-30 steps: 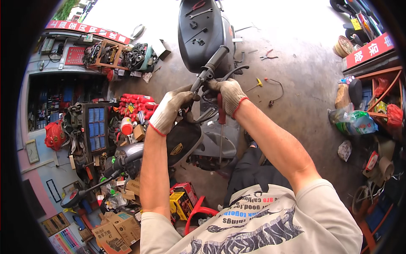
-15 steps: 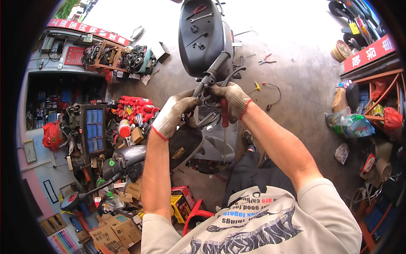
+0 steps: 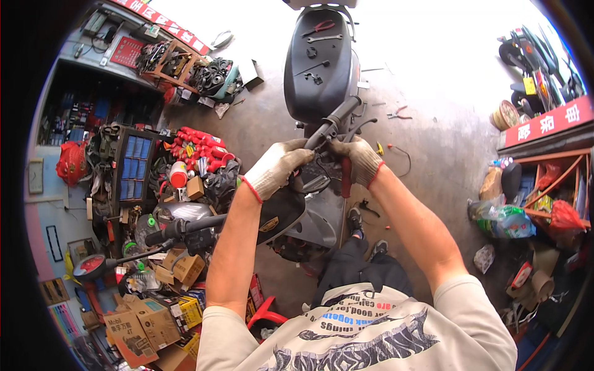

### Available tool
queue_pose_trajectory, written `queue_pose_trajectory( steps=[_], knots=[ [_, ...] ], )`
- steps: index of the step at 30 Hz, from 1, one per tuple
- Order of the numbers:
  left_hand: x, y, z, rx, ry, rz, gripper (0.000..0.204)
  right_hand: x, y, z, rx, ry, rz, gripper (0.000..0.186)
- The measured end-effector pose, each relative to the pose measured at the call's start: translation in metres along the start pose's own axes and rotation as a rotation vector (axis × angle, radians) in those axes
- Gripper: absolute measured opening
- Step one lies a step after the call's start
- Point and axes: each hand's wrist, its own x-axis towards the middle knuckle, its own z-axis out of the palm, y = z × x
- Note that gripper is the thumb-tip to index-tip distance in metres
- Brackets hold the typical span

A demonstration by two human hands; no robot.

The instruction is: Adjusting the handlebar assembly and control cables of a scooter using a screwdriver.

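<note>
My left hand (image 3: 279, 168), in a white work glove with a dirty palm, is closed round the inner part of a motorbike's handlebar (image 3: 323, 133). My right hand (image 3: 360, 157), gloved too, is closed at the same spot, beneath the brake lever (image 3: 356, 130). A screwdriver with a red handle (image 3: 346, 178) hangs point down from my right hand. My fingertips nearly meet at the lever mount; what they pinch there is hidden. Loose cables and a dark mirror-like part (image 3: 316, 184) sit just below. The black rubber grip (image 3: 344, 109) points away from me.
On the black seat (image 3: 303, 102) lie red-handled pliers (image 3: 323, 26), a wrench (image 3: 325, 38) and small black parts. More pliers (image 3: 400, 114) and a yellow-handled tool (image 3: 379, 148) are on the floor. Cardboard boxes (image 3: 131, 337) and red bottles (image 3: 197, 146) crowd the left; shelves (image 3: 550, 185) stand right.
The whole view has shifted, so the motorbike and my hands appear farther right and slightly lower. Both hands stay at the handlebar, and the screwdriver remains in my right hand.
</note>
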Motion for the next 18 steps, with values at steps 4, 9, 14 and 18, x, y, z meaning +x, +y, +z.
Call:
queue_pose_trajectory(
  steps=[4, 9, 14, 18],
  knots=[
    [-0.003, 0.006, -0.003, 0.010, -0.005, -0.086, 0.053, -0.012, -0.006, 0.009, 0.096, -0.042, -0.013, 0.035],
    [-0.006, -0.002, -0.009, -0.098, 0.010, -0.128, 0.056, -0.015, -0.010, 0.010, 0.067, 0.091, 0.011, 0.030],
    [-0.018, 0.008, -0.023, -0.260, 0.181, -0.031, 0.054, -0.014, -0.009, 0.005, 0.138, 0.077, 0.068, 0.038],
    [-0.032, 0.027, -0.048, -0.297, 0.192, 0.027, 0.050, -0.010, -0.007, -0.003, 0.122, 0.044, 0.142, 0.032]
  ],
)
